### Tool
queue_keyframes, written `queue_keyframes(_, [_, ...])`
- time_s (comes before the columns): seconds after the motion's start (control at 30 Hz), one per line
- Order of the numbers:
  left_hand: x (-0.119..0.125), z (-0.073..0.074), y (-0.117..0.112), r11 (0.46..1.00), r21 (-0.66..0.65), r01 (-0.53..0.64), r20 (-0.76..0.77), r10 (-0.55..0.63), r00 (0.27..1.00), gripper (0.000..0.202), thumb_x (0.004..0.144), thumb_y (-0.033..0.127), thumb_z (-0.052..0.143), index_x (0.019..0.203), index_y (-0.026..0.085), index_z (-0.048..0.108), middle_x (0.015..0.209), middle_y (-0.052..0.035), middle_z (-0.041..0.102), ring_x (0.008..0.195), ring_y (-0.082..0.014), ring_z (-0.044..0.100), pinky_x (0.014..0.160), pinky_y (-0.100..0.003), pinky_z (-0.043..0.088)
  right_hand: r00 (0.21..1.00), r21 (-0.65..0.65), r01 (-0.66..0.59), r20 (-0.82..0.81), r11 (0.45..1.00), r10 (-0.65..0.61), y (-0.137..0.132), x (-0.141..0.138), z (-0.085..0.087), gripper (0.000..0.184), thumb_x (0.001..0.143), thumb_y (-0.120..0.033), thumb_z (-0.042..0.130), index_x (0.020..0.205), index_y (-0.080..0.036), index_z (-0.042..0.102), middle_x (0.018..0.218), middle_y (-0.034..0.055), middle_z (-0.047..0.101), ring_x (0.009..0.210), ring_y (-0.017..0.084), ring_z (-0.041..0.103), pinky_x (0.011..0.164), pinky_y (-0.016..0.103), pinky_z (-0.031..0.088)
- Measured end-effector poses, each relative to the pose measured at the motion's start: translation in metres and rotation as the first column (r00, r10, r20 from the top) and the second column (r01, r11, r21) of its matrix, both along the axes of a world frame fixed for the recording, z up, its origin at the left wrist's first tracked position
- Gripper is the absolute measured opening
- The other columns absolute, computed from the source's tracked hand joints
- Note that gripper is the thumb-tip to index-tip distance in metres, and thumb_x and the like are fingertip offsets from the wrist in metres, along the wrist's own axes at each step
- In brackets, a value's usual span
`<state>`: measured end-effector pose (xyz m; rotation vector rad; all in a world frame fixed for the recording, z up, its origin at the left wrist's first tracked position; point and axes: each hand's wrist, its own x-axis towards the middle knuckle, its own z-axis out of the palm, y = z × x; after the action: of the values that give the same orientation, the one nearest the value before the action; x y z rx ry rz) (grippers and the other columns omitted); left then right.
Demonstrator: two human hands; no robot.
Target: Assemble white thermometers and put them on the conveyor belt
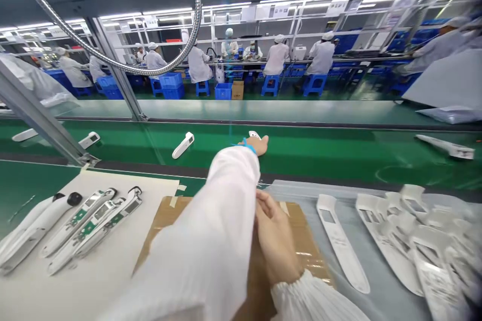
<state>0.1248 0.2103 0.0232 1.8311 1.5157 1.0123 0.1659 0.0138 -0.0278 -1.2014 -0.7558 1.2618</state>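
Cardboard sheet [301, 230] lies beneath the right hand [274, 233], its fingers curled closed. Farther out, the left hand's [256, 144] fingers rest on a white handheld device [254, 135] on the green conveyor belt [320, 153], possibly without gripping (poorly seen); another device [183, 145] lies left of those fingers.

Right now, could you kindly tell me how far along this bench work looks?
Seemingly done: units with green boards on the white sheet. In hand: left hand at a white device on the belt; right hand on cardboard. Remaining: white casings piled on film.
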Motion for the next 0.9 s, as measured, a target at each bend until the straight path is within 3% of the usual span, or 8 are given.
queue_keyframes(0.13, [0.019, -0.011, 0.011, 0.973, -0.211, -0.091, -0.097, 0.072, 0.993, 0.030, 0.087, 0.030, 0.066, 0.109, 0.011, 0.062, 0.115, -0.0122, 0.063, 0.109, -0.0251, 0.060, 0.096, -0.049, 0.048, 1.000, 0.000, -0.009, 0.017, 1.000, 0.009, 0.000, 0.004, 0.002, 0.029, 0.075, -0.043, 0.072, 0.096, -0.025, 0.065, 0.093, 0.0053, 0.068, 0.080, 0.022, 0.061, 0.072, 0.036, 0.050])
queue_keyframes(0.23, [-0.002, -0.004, 0.001, 0.979, -0.189, -0.080, -0.069, 0.067, 0.995, 0.026, 0.078, 0.018, 0.071, 0.102, 0.012, 0.065, 0.106, -0.0124, 0.067, 0.102, -0.0262, 0.063, 0.091, -0.045, 0.049, 0.997, 0.018, 0.040, 0.065, 0.999, -0.041, 0.001, 0.006, 0.006, 0.028, 0.075, -0.046, 0.072, 0.092, -0.024, 0.066, 0.085, 0.0045, 0.066, 0.069, 0.019, 0.056, 0.065, 0.034, 0.047])
queue_keyframes(0.37, [-0.058, 0.027, -0.044, 0.999, 0.031, -0.028, 0.043, 0.027, 0.999, 0.047, 0.074, 0.018, 0.071, 0.119, 0.020, 0.057, 0.110, -0.0047, 0.067, 0.096, -0.0200, 0.063, 0.087, -0.033, 0.050, 0.989, 0.100, 0.066, 0.124, 0.993, -0.078, 0.000, 0.003, 0.008, 0.031, 0.077, -0.049, 0.070, 0.093, -0.024, 0.065, 0.089, 0.0049, 0.065, 0.073, 0.019, 0.055, 0.066, 0.033, 0.044])
queue_keyframes(0.5, [-0.110, 0.046, -0.108, 0.983, 0.177, 0.057, 0.230, -0.097, 0.968, 0.059, 0.079, 0.026, 0.069, 0.130, 0.018, 0.042, 0.113, -0.0075, 0.066, 0.100, -0.0198, 0.064, 0.088, -0.032, 0.050, 0.960, 0.171, 0.003, 0.276, 0.985, -0.051, -0.005, 0.001, 0.009, 0.030, 0.083, -0.050, 0.064, 0.100, -0.025, 0.063, 0.092, 0.0031, 0.064, 0.077, 0.018, 0.054, 0.071, 0.032, 0.042])
queue_keyframes(0.6, [-0.131, 0.029, -0.154, 0.989, 0.106, 0.103, 0.198, -0.122, 0.973, 0.056, 0.084, 0.029, 0.064, 0.133, 0.020, 0.037, 0.113, -0.0090, 0.067, 0.100, -0.0218, 0.066, 0.086, -0.034, 0.051, 0.896, 0.240, -0.047, 0.440, 0.970, -0.066, -0.010, 0.000, 0.011, 0.028, 0.087, -0.049, 0.060, 0.103, -0.026, 0.063, 0.091, 0.0024, 0.064, 0.072, 0.017, 0.052, 0.069, 0.031, 0.041])
queue_keyframes(0.67, [-0.138, 0.010, -0.176, 1.000, 0.004, 0.024, -0.060, -0.024, 0.998, 0.047, 0.085, 0.029, 0.063, 0.127, 0.020, 0.045, 0.109, -0.0107, 0.068, 0.101, -0.0272, 0.065, 0.086, -0.039, 0.049, 0.841, 0.292, -0.080, 0.532, 0.953, -0.092, -0.013, -0.001, 0.011, 0.024, 0.090, -0.046, 0.057, 0.101, -0.025, 0.063, 0.092, 0.0027, 0.064, 0.068, 0.016, 0.051, 0.066, 0.032, 0.040])
queue_keyframes(0.77, [-0.144, -0.014, -0.194, 0.993, -0.074, -0.093, -0.431, 0.052, 0.901, 0.024, 0.087, 0.027, 0.058, 0.110, 0.019, 0.058, 0.105, -0.0129, 0.069, 0.101, -0.0351, 0.064, 0.083, -0.046, 0.047, 0.768, 0.381, -0.160, 0.627, 0.911, -0.127, -0.013, -0.003, 0.009, 0.017, 0.093, -0.038, 0.055, 0.097, -0.025, 0.064, 0.097, 0.0040, 0.064, 0.069, 0.017, 0.052, 0.067, 0.032, 0.041])
queue_keyframes(0.9, [-0.149, -0.028, -0.199, 0.999, -0.039, 0.020, -0.426, -0.035, 0.904, 0.026, 0.089, 0.021, 0.053, 0.115, 0.020, 0.058, 0.111, -0.0113, 0.067, 0.105, -0.0316, 0.062, 0.087, -0.043, 0.045, 0.666, 0.470, -0.318, 0.729, 0.823, -0.158, -0.008, -0.007, 0.006, 0.014, 0.094, -0.030, 0.054, 0.101, -0.025, 0.065, 0.102, 0.0058, 0.064, 0.087, 0.021, 0.057, 0.075, 0.034, 0.042])
